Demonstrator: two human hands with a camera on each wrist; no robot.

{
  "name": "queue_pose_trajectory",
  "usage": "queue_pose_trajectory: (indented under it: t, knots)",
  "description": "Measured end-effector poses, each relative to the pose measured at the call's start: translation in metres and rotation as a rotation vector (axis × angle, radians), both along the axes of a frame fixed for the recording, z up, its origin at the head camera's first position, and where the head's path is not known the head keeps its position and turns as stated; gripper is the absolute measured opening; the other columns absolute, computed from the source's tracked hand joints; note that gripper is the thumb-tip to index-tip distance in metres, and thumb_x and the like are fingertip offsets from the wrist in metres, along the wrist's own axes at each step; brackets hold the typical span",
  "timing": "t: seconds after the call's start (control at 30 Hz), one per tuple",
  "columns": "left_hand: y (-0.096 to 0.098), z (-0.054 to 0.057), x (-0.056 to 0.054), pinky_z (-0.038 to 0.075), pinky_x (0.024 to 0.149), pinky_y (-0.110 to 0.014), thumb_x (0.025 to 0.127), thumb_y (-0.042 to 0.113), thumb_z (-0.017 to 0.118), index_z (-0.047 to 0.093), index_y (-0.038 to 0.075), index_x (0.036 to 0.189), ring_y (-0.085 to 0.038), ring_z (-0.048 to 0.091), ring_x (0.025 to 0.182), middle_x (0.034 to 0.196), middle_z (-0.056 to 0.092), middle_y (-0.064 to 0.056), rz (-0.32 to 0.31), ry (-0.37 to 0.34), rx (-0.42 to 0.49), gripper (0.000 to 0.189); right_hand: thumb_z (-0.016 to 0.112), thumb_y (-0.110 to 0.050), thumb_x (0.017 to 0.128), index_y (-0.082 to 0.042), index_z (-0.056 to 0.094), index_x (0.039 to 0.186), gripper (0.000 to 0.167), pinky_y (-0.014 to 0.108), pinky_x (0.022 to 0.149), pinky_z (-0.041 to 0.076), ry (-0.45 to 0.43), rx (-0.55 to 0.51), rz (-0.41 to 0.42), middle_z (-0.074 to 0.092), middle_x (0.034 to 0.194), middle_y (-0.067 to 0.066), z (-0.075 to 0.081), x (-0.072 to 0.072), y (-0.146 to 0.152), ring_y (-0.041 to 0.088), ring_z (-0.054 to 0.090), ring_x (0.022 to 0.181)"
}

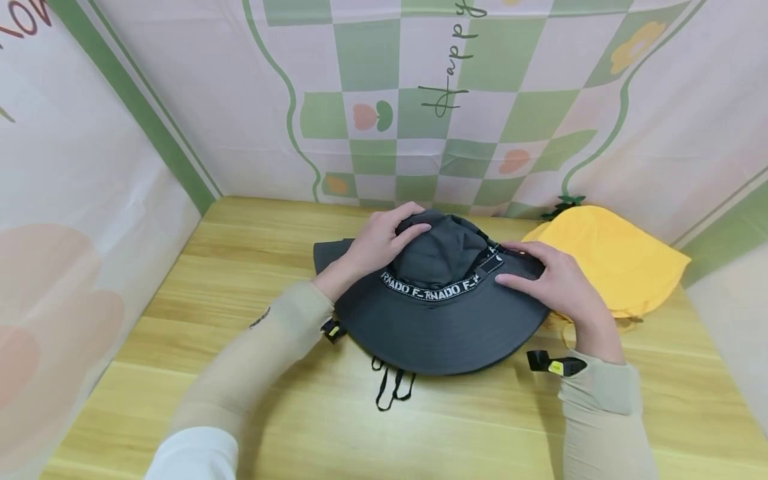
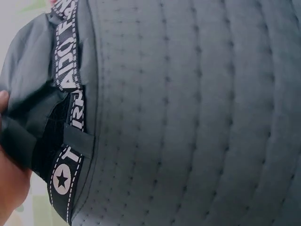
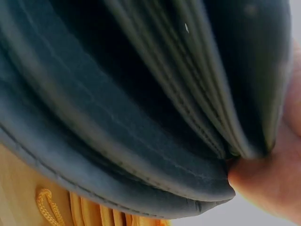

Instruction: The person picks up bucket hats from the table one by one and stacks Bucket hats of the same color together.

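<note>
A dark grey bucket hat (image 1: 444, 333), its band lettered in white, lies over the middle of the wooden table with its wide brim toward me. My left hand (image 1: 381, 240) grips the left side of its crown, thumb on the front. At the right, my right hand (image 1: 555, 277) holds the hat by the back of the brim beside the band. The right wrist view has several layered dark brim edges (image 3: 155, 160) meeting at the right thumb (image 3: 263, 179). Quilted stitching covers the brim (image 2: 188, 117) in the left wrist view. Black cord loops (image 1: 393, 390) hang from under the brim.
A yellow hat (image 1: 606, 260) with a cord lies at the right, behind my right hand. Small dark green leaves (image 1: 564, 205) poke out behind it. A patterned cloth (image 1: 420, 113) backs the wooden table (image 1: 198, 300), with more printed cloth along both sides.
</note>
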State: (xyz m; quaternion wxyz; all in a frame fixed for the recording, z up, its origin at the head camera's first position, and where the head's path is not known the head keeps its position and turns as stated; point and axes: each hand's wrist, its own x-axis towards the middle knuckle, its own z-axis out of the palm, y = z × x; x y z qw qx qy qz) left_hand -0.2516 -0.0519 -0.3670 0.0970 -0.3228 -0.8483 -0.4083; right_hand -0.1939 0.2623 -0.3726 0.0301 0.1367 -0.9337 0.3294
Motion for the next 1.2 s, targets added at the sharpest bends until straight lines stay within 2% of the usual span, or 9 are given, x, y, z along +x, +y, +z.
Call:
queue_pose_trajectory:
  t: [0.1, 0.23, 0.33, 0.47, 0.6, 0.77, 0.9, 1.03, 1.2]
  knots:
    - [0.007, -0.002, -0.001, 0.053, 0.09, -0.031, 0.103, 0.033, 0.056, 0.066, 0.018, 0.121, -0.016, 0.071, 0.1, 0.114, 0.074, -0.002, 0.045, -0.006, 0.006, 0.025, 0.087, -0.034, 0.077, -0.019, 0.065, 0.133, 0.061, 0.036, 0.1, 0.038, 0.018, 0.018, 0.018, 0.067, 0.129, 0.012, 0.001, 0.0, 0.0, 0.029, 0.058, 0.123]
    - [0.011, -0.006, -0.003, 0.053, 0.094, -0.034, 0.103, 0.033, 0.055, 0.064, 0.018, 0.122, -0.017, 0.069, 0.105, 0.118, 0.072, -0.003, 0.074, -0.02, -0.004, 0.026, 0.088, -0.032, 0.076, -0.015, 0.065, 0.132, 0.063, 0.045, 0.1, 0.041, 0.058, 0.059, 0.04, 0.068, 0.127, 0.014, 0.001, 0.0, 0.001, 0.034, 0.059, 0.121]
    - [0.008, -0.009, -0.005, 0.049, 0.101, -0.035, 0.103, 0.035, 0.055, 0.061, 0.017, 0.125, -0.018, 0.064, 0.114, 0.125, 0.068, -0.003, 0.032, -0.064, -0.006, 0.029, 0.088, -0.032, 0.076, -0.013, 0.065, 0.132, 0.063, 0.05, 0.099, 0.042, 0.087, 0.084, 0.046, 0.068, 0.125, 0.016, 0.0, -0.001, 0.0, 0.036, 0.06, 0.12]
    - [-0.005, -0.014, -0.011, 0.039, 0.113, -0.036, 0.102, 0.039, 0.056, 0.048, 0.015, 0.142, -0.018, 0.051, 0.132, 0.142, 0.054, -0.006, -0.053, -0.176, -0.028, 0.048, 0.088, -0.031, 0.076, -0.013, 0.066, 0.131, 0.062, 0.051, 0.099, 0.042, 0.103, 0.092, 0.041, 0.069, 0.124, 0.016, -0.001, -0.001, 0.0, 0.037, 0.06, 0.119]
    - [-0.03, -0.024, -0.019, 0.032, 0.12, -0.041, 0.095, 0.049, 0.064, 0.025, 0.017, 0.157, -0.021, 0.036, 0.146, 0.158, 0.035, -0.009, -0.084, -0.286, -0.174, 0.081, 0.088, -0.029, 0.076, -0.012, 0.066, 0.13, 0.06, 0.054, 0.099, 0.043, 0.126, 0.091, 0.048, 0.069, 0.123, 0.018, -0.001, 0.0, -0.001, 0.039, 0.061, 0.117]
    - [-0.06, -0.036, -0.025, 0.023, 0.124, -0.044, 0.079, 0.062, 0.076, 0.006, 0.019, 0.162, -0.026, 0.021, 0.154, 0.167, 0.018, -0.01, -0.092, -0.402, -0.454, 0.117, 0.089, -0.026, 0.075, -0.011, 0.068, 0.127, 0.058, 0.053, 0.098, 0.044, 0.169, 0.096, 0.052, 0.071, 0.119, 0.018, -0.001, 0.0, -0.006, 0.038, 0.063, 0.113]
    - [-0.072, -0.043, -0.028, 0.025, 0.124, -0.044, 0.072, 0.065, 0.08, 0.009, 0.018, 0.162, -0.029, 0.028, 0.152, 0.165, 0.026, -0.013, -0.103, -0.415, -0.567, 0.124, 0.089, -0.025, 0.074, -0.01, 0.069, 0.125, 0.057, 0.052, 0.098, 0.045, 0.187, 0.099, 0.056, 0.071, 0.119, 0.017, -0.001, -0.001, -0.011, 0.038, 0.063, 0.113]
    - [-0.074, -0.045, -0.031, 0.029, 0.122, -0.043, 0.07, 0.064, 0.082, 0.015, 0.02, 0.161, -0.028, 0.035, 0.148, 0.161, 0.035, -0.012, -0.108, -0.414, -0.607, 0.12, 0.088, -0.025, 0.075, -0.009, 0.069, 0.125, 0.056, 0.053, 0.099, 0.044, 0.189, 0.091, 0.066, 0.07, 0.12, 0.018, -0.001, -0.002, -0.015, 0.038, 0.063, 0.115]
    - [-0.077, -0.042, -0.034, 0.033, 0.119, -0.043, 0.068, 0.061, 0.085, 0.021, 0.018, 0.159, -0.029, 0.04, 0.143, 0.157, 0.037, -0.014, -0.102, -0.46, -0.643, 0.119, 0.088, -0.024, 0.076, -0.008, 0.068, 0.125, 0.055, 0.054, 0.1, 0.044, 0.175, 0.084, 0.082, 0.069, 0.122, 0.018, -0.004, -0.005, -0.021, 0.038, 0.062, 0.117]
